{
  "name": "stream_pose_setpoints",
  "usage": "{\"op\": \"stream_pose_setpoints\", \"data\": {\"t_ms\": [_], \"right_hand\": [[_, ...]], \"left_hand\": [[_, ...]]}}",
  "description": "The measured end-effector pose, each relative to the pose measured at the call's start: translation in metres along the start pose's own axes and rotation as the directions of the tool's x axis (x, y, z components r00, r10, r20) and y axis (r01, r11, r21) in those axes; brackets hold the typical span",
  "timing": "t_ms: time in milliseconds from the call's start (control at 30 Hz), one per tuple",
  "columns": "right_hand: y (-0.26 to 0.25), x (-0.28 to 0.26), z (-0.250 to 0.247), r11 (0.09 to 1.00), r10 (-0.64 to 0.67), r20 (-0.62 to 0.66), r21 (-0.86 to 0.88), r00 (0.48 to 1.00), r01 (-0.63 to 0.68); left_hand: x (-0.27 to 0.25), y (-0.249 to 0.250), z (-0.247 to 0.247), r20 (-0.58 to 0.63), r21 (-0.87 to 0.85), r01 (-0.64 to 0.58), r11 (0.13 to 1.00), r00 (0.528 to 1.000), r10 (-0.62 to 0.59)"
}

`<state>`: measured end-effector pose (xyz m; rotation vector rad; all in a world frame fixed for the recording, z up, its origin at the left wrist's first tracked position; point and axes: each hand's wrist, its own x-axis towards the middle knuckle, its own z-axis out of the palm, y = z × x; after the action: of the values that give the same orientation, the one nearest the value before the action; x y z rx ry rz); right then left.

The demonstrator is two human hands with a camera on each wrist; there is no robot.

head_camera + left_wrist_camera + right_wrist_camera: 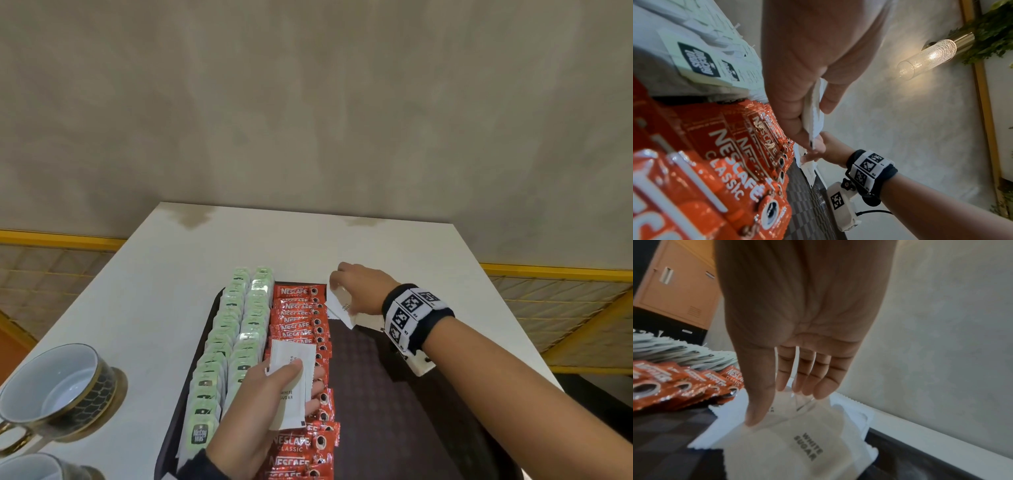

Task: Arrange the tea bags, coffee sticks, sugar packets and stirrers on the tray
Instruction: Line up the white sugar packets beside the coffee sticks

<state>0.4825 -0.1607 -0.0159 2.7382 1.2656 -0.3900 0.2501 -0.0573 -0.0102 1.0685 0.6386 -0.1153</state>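
Note:
A dark tray lies on the white table. Two rows of green tea bags fill its left side, with a row of red coffee sticks beside them. My left hand holds a small stack of white sugar packets over the coffee sticks, thumb on top. My right hand pinches one white sugar packet at the tray's far edge, above other sugar packets lying there. The held packet reads WHITE SUGAR in the right wrist view. No stirrers show.
Two grey cups with dark, gold-trimmed patterns stand on the table at the near left. The tray's right half shows bare patterned lining. A plaster wall rises behind the table, with yellow railings on both sides.

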Motion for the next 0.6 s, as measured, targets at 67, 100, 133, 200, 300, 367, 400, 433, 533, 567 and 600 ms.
{"op": "stream_pose_setpoints", "data": {"t_ms": [67, 100, 133, 200, 300, 367, 400, 433, 533, 567, 600], "right_hand": [[-0.0013, 0.0000, 0.0002, 0.999, -0.001, 0.007, -0.033, 1.000, 0.002], [-0.0015, 0.0000, -0.0010, 0.999, 0.001, 0.013, -0.041, 1.000, -0.001], [-0.0013, 0.0003, -0.0026, 0.999, 0.003, 0.021, -0.044, 1.000, -0.002], [-0.0014, 0.0002, -0.0052, 0.999, -0.002, 0.036, -0.040, 0.999, 0.004], [-0.0024, -0.0011, -0.0056, 1.000, -0.006, 0.040, -0.015, 0.999, 0.006], [-0.0022, -0.0024, -0.0044, 0.999, 0.008, 0.031, 0.032, 0.999, -0.009], [-0.0020, -0.0029, -0.0036, 0.998, 0.010, 0.020, 0.056, 1.000, -0.012], [-0.0017, -0.0033, -0.0031, 0.997, 0.012, 0.007, 0.076, 1.000, -0.013], [0.0001, -0.0033, -0.0023, 0.994, 0.022, -0.011, 0.105, 1.000, -0.021], [0.0010, -0.0035, -0.0028, 0.992, 0.032, -0.021, 0.125, 0.999, -0.029], [0.0022, -0.0037, -0.0037, 0.986, 0.045, -0.032, 0.160, 0.998, -0.040]], "left_hand": [[0.0003, -0.0009, 0.0001, -0.001, 0.001, -0.002, 1.000, 1.000, 0.002], [0.0001, -0.0010, -0.0002, 0.000, 0.002, -0.003, 1.000, 1.000, 0.003], [0.0000, -0.0012, -0.0010, 0.000, 0.003, -0.006, 1.000, 1.000, 0.006], [-0.0006, -0.0010, -0.0024, -0.001, 0.008, -0.013, 1.000, 1.000, 0.013], [-0.0014, -0.0002, -0.0027, -0.003, 0.008, -0.012, 1.000, 1.000, 0.012], [-0.0019, 0.0000, -0.0023, -0.002, 0.007, -0.009, 1.000, 1.000, 0.009], [-0.0022, 0.0001, -0.0021, -0.001, 0.008, -0.008, 1.000, 1.000, 0.008], [-0.0026, 0.0002, -0.0021, 0.000, 0.008, -0.008, 1.000, 1.000, 0.008], [-0.0028, -0.0003, -0.0027, -0.005, 0.014, -0.014, 1.000, 1.000, 0.014], [-0.0028, -0.0004, -0.0029, -0.006, 0.017, -0.015, 1.000, 1.000, 0.015], [-0.0028, -0.0007, -0.0030, -0.007, 0.019, -0.015, 1.000, 1.000, 0.015]]}}
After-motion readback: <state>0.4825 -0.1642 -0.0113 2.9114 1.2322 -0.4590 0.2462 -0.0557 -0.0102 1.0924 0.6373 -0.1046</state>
